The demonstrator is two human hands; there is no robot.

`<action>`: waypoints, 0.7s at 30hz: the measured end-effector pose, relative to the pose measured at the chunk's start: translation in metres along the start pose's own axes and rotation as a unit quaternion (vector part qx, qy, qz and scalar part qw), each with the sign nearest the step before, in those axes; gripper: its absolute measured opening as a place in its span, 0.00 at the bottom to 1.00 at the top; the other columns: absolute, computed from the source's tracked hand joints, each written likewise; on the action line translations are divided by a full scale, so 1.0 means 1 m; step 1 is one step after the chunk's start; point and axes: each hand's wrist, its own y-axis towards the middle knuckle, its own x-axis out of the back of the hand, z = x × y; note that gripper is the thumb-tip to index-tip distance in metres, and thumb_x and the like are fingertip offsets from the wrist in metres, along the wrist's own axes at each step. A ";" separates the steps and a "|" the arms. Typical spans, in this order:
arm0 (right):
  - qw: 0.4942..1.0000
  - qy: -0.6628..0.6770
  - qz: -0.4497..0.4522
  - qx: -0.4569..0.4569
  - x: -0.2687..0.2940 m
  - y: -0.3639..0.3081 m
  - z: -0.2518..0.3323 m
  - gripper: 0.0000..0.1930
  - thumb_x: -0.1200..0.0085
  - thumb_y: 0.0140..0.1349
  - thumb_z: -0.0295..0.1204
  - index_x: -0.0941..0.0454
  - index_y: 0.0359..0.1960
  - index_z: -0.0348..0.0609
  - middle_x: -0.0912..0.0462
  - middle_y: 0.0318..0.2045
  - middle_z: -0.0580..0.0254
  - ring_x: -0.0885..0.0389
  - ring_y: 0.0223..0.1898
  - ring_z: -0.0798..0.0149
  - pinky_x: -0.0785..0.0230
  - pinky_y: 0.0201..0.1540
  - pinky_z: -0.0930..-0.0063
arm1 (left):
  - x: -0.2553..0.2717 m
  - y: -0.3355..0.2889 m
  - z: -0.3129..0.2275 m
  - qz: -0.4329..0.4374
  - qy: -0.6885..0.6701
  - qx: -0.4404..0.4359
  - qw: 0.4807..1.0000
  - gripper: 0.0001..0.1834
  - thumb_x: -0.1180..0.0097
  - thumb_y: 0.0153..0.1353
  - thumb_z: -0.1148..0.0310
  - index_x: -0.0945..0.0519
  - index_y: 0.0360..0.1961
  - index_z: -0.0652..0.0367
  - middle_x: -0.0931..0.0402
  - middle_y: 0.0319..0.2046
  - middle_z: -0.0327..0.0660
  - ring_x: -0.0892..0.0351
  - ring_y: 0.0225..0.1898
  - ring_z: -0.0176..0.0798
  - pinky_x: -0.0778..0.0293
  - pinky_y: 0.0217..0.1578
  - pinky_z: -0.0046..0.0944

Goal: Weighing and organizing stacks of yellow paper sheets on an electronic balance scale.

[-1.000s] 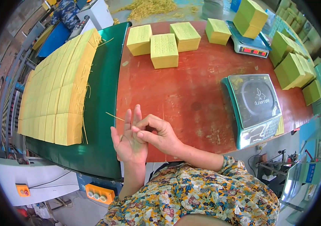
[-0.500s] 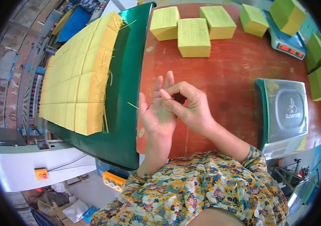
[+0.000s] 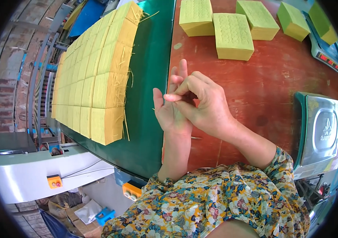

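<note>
My left hand [image 3: 173, 115] is held palm up above the seam between a green surface and a red-brown table. Its fingers are spread and the palm shows nothing lying in it. Over it, my right hand [image 3: 206, 103] is closed, thumb and forefinger pinched together close to the left fingers. What sits in that pinch, perhaps a left fingertip, is too small to make out. To the left, rows of yellow paper stacks [image 3: 97, 79] stand pressed together on the green surface [image 3: 149, 51], with loose shreds along their near side.
Several separate yellow paper stacks [image 3: 233, 35] stand at the back of the red-brown table [image 3: 200, 55]. A scale with a red display [image 3: 327, 61] carries another stack. Nearer on the right is a scale with a metal top [image 3: 323, 131]. An orange switch box [image 3: 54, 181] sits low on the left.
The view has shifted, so the stacks and scales appear farther right. My right hand stays pinched over the open left hand, with the fingers only slightly rearranged.
</note>
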 end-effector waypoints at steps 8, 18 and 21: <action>0.998 0.048 -0.017 -0.041 -0.004 -0.002 -0.018 0.09 0.32 0.57 0.26 0.23 0.30 0.38 0.23 0.28 0.65 0.23 0.28 0.73 0.28 0.32 0.77 | -0.002 0.001 -0.001 -0.042 0.058 -0.023 0.997 0.38 0.64 0.72 0.46 0.47 0.70 0.67 0.58 0.74 0.59 0.35 0.66 0.56 0.39 0.66 0.58; 0.924 0.306 -0.019 -0.227 0.014 -0.006 -0.045 0.07 0.37 0.61 0.27 0.21 0.34 0.36 0.18 0.31 0.64 0.23 0.33 0.75 0.28 0.38 0.77 | -0.011 0.005 0.010 -0.077 0.092 -0.028 0.992 0.38 0.56 0.71 0.48 0.54 0.73 0.55 0.54 0.71 0.62 0.44 0.70 0.65 0.36 0.65 0.63; 0.892 0.377 -0.020 -0.249 0.021 -0.008 -0.044 0.08 0.42 0.66 0.29 0.20 0.39 0.36 0.18 0.32 0.65 0.23 0.34 0.75 0.28 0.39 0.77 | -0.019 0.009 0.022 -0.096 0.092 -0.055 0.990 0.40 0.56 0.71 0.47 0.57 0.75 0.52 0.57 0.72 0.59 0.51 0.72 0.65 0.44 0.69 0.64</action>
